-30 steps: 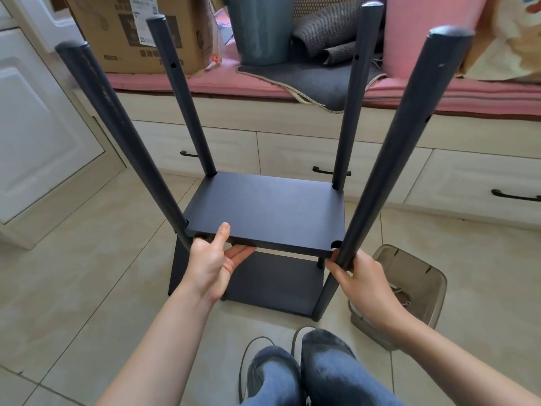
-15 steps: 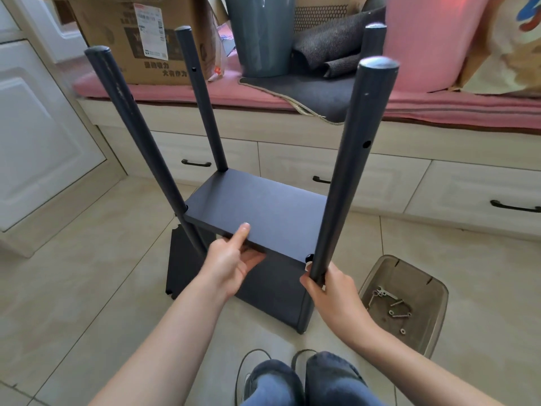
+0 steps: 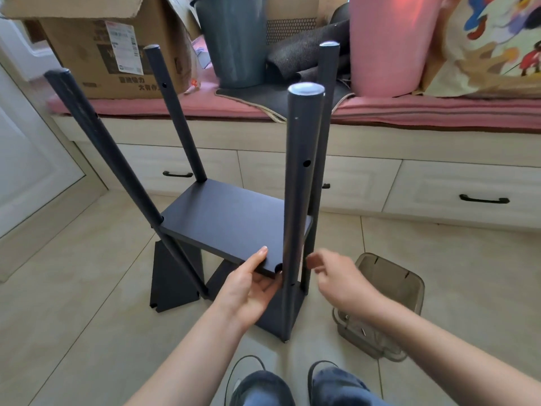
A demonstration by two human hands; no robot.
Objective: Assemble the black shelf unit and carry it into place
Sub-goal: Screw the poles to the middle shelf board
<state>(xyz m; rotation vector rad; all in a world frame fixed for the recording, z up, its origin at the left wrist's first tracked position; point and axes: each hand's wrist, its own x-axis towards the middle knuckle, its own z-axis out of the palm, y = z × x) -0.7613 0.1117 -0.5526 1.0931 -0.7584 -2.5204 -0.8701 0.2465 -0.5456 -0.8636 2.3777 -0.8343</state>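
The black shelf unit (image 3: pixel 231 221) stands on the tiled floor in front of me, with a middle board, a lower board and several round black posts rising above it. My left hand (image 3: pixel 248 285) grips the near edge of the middle board, thumb on top and fingers underneath, right beside the nearest post (image 3: pixel 298 183). My right hand (image 3: pixel 336 276) hovers just right of that post, blurred, fingers loosely curled and holding nothing.
A translucent grey tray (image 3: pixel 389 291) with screws sits on the floor at my right. Behind the shelf runs a cream drawer bench (image 3: pixel 409 183) with a pink cushion, a cardboard box (image 3: pixel 99 48), a grey bin (image 3: pixel 234 39) and a pink roll (image 3: pixel 392 42). My feet (image 3: pixel 292 385) are just below.
The shelf unit has turned, so the near right post now stands in the middle of the view. My right hand has let go of that post and drawn away to the right.
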